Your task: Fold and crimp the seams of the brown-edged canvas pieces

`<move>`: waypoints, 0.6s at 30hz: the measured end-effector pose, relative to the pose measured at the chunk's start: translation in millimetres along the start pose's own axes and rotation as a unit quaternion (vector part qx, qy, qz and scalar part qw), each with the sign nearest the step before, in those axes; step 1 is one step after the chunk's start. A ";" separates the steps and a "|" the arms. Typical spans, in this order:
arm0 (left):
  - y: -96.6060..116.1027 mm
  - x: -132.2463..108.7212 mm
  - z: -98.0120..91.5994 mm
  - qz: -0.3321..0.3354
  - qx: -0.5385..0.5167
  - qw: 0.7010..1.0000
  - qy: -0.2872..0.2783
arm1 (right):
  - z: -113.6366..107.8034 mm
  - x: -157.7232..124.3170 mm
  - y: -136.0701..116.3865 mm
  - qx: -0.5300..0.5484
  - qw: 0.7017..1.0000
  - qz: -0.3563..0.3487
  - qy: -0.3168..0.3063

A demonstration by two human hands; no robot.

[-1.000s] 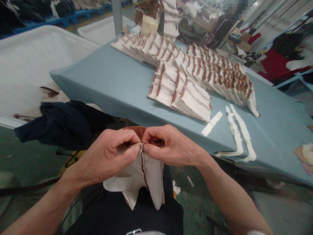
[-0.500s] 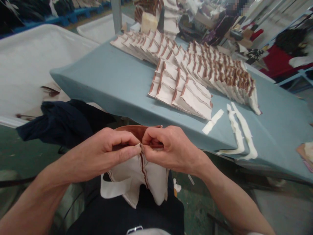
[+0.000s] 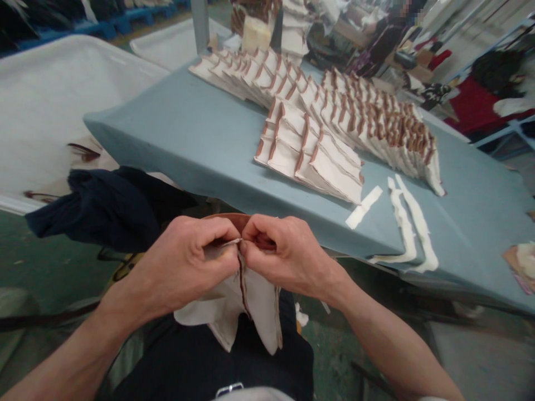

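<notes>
Above my lap, both hands pinch the top edge of a cream fabric piece (image 3: 261, 303) with a dark brown seam down its middle. My left hand (image 3: 196, 253) is closed on the edge just left of the seam, thumb against forefinger. On the other side my right hand (image 3: 288, 253) grips the same edge, its fingertips touching those of the left. A brown band (image 3: 234, 219) of the piece curves behind the fingers. The lower part hangs down in two points, with a cream flap at its left. What lies inside the pinch is hidden.
Ahead stands a table with a blue-grey cover (image 3: 159, 128). On it lie rows of cream, brown-edged fabric pieces (image 3: 309, 150) and white strips (image 3: 412, 223). A white bin (image 3: 75, 72) and dark blue cloth (image 3: 96, 206) are to the left. Another person (image 3: 380, 39) is farther back.
My left hand has turned slightly and its fingers have curled further round the edge. The cream flap at the left has folded and shifted. My right hand stays almost in place.
</notes>
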State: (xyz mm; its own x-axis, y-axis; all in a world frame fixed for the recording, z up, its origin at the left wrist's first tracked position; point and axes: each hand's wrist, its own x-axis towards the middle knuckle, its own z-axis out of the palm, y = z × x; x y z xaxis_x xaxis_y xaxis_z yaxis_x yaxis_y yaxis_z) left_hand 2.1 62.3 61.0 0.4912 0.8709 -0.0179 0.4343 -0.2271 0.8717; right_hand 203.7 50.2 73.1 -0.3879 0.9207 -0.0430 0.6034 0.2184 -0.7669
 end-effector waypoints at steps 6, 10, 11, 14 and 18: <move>-18.6 -0.4 7.0 -0.052 -0.279 0.956 -0.075 | 2.1 4.4 6.8 0.227 0.967 0.047 -0.103; -28.1 -2.9 5.0 -0.047 -0.296 0.948 -0.109 | 1.5 5.9 14.4 0.238 0.964 0.030 -0.110; -27.7 -3.0 3.4 -0.044 -0.280 0.952 -0.118 | 1.2 6.1 16.1 0.234 0.966 0.021 -0.110; -24.5 -0.6 -2.3 -0.037 -0.235 0.961 -0.138 | -0.5 6.2 19.1 0.203 0.973 -0.008 -0.106; -25.0 3.8 -10.3 -0.014 -0.203 0.965 -0.163 | -5.3 4.5 18.5 0.147 0.982 -0.065 -0.098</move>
State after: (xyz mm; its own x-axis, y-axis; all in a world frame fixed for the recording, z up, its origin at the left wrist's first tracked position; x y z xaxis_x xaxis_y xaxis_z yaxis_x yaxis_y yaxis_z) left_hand -14.7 75.8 44.2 0.7241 0.6756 -0.1391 0.1510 0.0416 0.9877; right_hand 216.9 60.0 62.1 -0.5928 0.8047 -0.0331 0.3237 0.2005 -0.9247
